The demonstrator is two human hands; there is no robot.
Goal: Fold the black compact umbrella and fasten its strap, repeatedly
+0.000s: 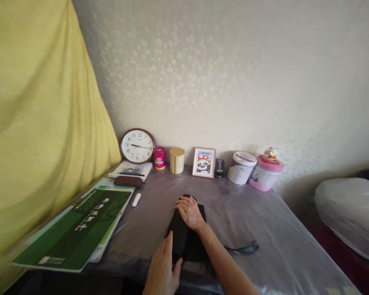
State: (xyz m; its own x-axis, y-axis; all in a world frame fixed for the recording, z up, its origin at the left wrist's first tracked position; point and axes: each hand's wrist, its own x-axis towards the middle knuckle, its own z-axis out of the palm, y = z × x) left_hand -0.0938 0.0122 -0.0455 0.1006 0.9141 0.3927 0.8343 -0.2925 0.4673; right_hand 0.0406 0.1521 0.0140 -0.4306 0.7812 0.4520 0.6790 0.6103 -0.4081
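Observation:
A long black folded piece that looks like fabric [180,235] lies on the table in front of me; its exact kind I cannot make out. Over its far end my right hand [190,213] rests, palm down, fingers bent round the top and left side. My left hand [166,262] is at the near left edge, fingers straight and touching it, thumb spread away toward the right. More black material [199,246] spreads out beneath my right forearm. From the right side of the forearm a dark strap [242,248] trails across the cover.
Left lie a green book [76,229], a brown case [128,181] and a small white object [136,199]. Along the wall stand a clock [138,146], a pink can [159,158], a yellow-lidded can [176,160], a framed panda picture [203,162] and two tubs [241,168].

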